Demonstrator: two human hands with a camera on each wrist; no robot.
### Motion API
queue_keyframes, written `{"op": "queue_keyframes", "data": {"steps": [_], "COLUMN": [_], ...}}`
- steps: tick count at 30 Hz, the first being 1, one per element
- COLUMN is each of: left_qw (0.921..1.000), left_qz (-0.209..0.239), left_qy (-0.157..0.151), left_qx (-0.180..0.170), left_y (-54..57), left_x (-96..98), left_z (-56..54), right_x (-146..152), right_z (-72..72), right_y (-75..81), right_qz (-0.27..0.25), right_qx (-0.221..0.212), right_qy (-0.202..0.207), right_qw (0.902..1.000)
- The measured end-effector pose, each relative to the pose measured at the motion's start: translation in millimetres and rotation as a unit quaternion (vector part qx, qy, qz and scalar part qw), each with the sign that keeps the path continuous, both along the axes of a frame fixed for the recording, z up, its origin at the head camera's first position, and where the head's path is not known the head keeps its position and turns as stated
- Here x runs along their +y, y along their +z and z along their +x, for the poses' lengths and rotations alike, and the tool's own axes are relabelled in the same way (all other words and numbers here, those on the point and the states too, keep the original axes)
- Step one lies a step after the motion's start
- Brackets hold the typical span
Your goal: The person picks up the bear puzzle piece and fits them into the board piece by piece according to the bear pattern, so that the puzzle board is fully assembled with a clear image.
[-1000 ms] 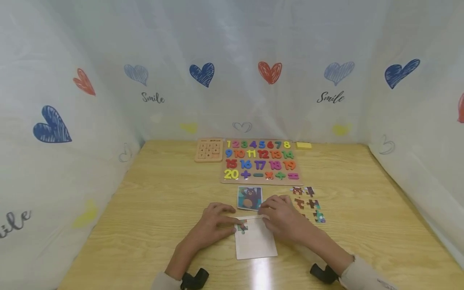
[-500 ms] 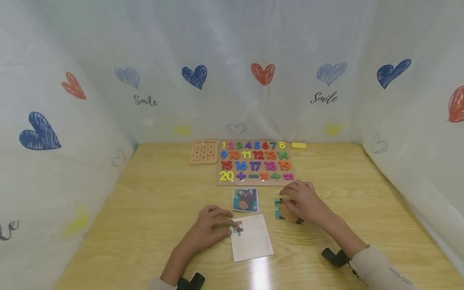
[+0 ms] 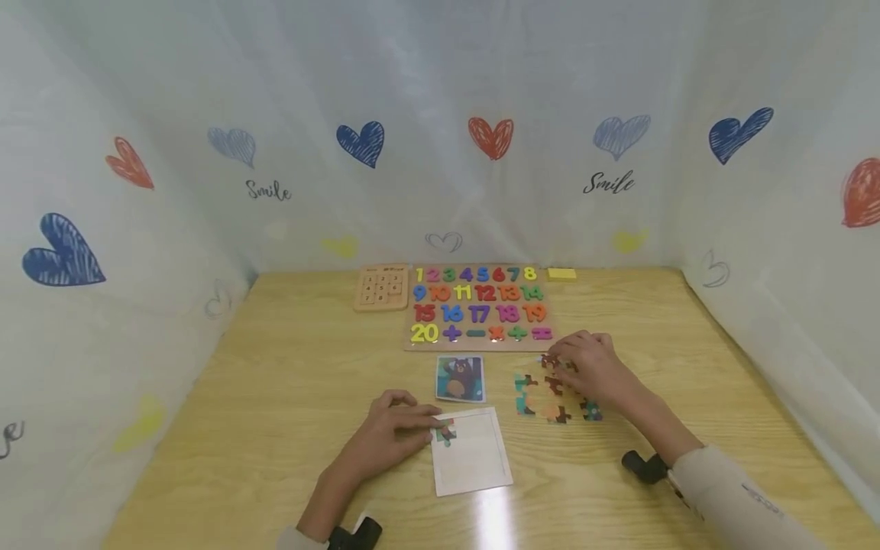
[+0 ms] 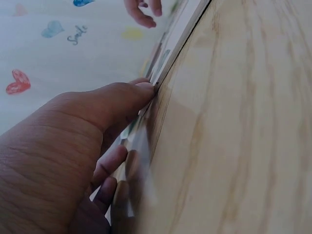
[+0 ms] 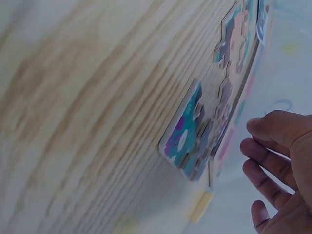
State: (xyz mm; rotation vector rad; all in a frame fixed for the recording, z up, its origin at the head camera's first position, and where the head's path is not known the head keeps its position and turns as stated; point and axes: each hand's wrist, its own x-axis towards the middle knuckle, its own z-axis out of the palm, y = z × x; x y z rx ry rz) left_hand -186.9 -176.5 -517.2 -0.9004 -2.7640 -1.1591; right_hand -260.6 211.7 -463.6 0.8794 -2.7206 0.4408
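Observation:
My left hand point(image 3: 395, 428) lies at the left edge of a pale square puzzle tray point(image 3: 473, 462). Its index finger rests by a jigsaw piece point(image 3: 447, 432) in the tray's upper left corner. In the left wrist view the thumb point(image 4: 117, 100) touches the tray's side edge. To the right of the tray, my right hand point(image 3: 594, 370) is over a group of loose jigsaw pieces point(image 3: 525, 405), covering some of them. The right wrist view shows its fingers point(image 5: 265, 158) bent loosely, nothing visible between them, with a teal corner piece point(image 5: 183, 136) lying nearby on the table.
A bear picture card point(image 3: 460, 379) lies just beyond the tray. Behind it is a number board point(image 3: 407, 342) with coloured numerals, a wooden sliding number puzzle point(image 3: 360, 302) on its left and a yellow block point(image 3: 562, 273) on its right. White curtains point(image 3: 412, 69) surround the table.
My right hand has left the tray's upper right corner and moved right, over the loose pieces. My left hand stays at the tray. The head view has shifted slightly.

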Motion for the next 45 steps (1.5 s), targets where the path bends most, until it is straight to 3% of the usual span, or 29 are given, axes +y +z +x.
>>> {"op": "queue_keyframes", "data": {"steps": [6,13,21,24,32,45], "left_qw": [1.0,0.9995,1.0,0.9998,0.9987,0.9994], "left_qz": [0.001,0.002,-0.005,-0.003,0.007,0.002], "left_qy": [0.005,0.008,-0.005,0.0,0.008,0.002], "left_qx": [-0.003,-0.031,-0.007,-0.02,-0.049,-0.035], "left_y": [-2.3,0.3,0.8,1.6,3.4,4.2], "left_x": [-1.0,-1.1,0.2,0.0,-0.9,0.5], "left_z": [2.0,1.6,-0.2,-0.5,-1.5,-0.7], "right_x": [5,7,9,8,5,1], "right_z": [-4.3,-11.5,-15.3,-16.1,-16.9,-20.4], "right_y": [-4.4,-7.6,-12.4,-12.8,-9.7,-10.8], "right_qz": [0.021,0.01,0.02,0.025,0.02,0.047], "right_qx": [-0.018,-0.001,-0.036,-0.04,-0.035,-0.006], "right_qy": [-0.019,0.004,0.0,-0.002,0.011,0.009], "right_qw": [0.9994,0.9999,0.9992,0.9989,0.9991,0.9988]}}
